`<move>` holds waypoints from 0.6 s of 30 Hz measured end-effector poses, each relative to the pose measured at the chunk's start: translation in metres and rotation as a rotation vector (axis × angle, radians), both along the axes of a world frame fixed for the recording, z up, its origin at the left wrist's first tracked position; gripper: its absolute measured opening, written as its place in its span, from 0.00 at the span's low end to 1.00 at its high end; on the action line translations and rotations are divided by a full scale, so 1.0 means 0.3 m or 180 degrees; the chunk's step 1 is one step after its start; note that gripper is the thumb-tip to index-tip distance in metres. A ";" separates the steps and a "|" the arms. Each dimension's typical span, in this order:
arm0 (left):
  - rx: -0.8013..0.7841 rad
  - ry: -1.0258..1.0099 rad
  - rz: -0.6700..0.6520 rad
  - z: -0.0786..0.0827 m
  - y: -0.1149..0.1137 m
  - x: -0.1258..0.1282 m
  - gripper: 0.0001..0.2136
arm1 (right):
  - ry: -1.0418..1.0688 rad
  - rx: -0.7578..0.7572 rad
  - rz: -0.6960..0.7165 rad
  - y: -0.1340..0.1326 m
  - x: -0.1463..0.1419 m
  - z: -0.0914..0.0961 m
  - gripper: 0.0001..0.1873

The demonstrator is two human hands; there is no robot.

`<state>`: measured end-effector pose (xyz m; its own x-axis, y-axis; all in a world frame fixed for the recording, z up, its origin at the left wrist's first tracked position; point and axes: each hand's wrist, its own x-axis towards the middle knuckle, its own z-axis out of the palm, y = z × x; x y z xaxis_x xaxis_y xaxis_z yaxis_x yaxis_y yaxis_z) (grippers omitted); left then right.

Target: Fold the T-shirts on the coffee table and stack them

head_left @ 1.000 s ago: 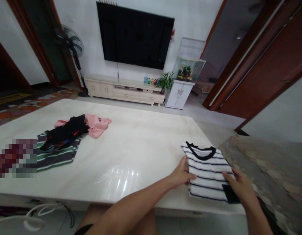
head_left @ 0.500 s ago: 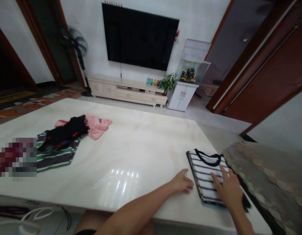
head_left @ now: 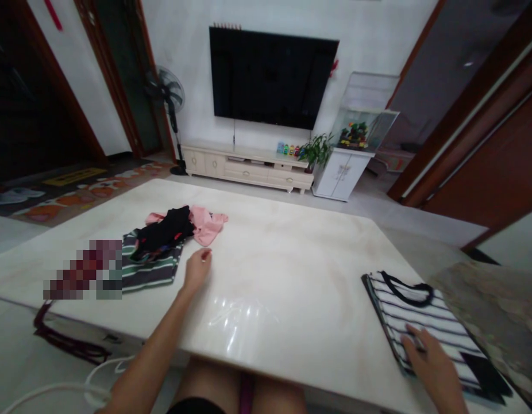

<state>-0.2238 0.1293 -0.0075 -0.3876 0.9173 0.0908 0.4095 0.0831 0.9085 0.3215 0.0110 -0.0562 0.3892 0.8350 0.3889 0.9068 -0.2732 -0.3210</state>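
Observation:
My left hand [head_left: 197,268] is over the table beside the clothes pile, fingers loosely bent and a small gap at the tips, holding nothing. Just beyond it lies a pink garment with dark lettering [head_left: 208,224]. A crumpled black garment [head_left: 166,231] rests on a green, grey and white striped garment [head_left: 151,275] to its left. At the right, my right hand [head_left: 432,356] is at the near part of a folded white shirt with black stripes and a black collar [head_left: 421,319], its thumb and fingers apart. Darker folded fabric shows under that shirt.
The glossy white table [head_left: 292,276] fills the foreground. A blurred-out dark red item [head_left: 83,270] lies at its left. A fabric-covered surface [head_left: 485,310] borders the right edge. Beyond stand a fan [head_left: 171,100], a low cabinet [head_left: 249,167] and a glass tank [head_left: 361,129].
My left hand has moved from beside the folded shirt leftward to the clothes pile. My right hand has drawn back toward the shirt's near end. The view has turned left.

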 end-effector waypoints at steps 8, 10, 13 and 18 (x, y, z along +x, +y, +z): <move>0.0147 0.2000 0.2233 0.023 -0.061 -0.392 0.15 | 0.0457 0.0428 0.0225 -0.120 -0.274 0.009 0.33; -0.0166 0.1903 0.1767 0.011 -0.052 -0.424 0.10 | 0.0514 0.0433 0.0299 -0.125 -0.321 0.004 0.33; -0.0552 0.1510 0.1488 0.019 -0.025 -0.426 0.07 | 0.0555 0.0503 0.0531 -0.113 -0.376 0.004 0.31; -0.0485 0.1154 0.1352 0.073 0.015 -0.357 0.08 | 0.0668 0.0656 0.0838 -0.091 -0.450 0.029 0.26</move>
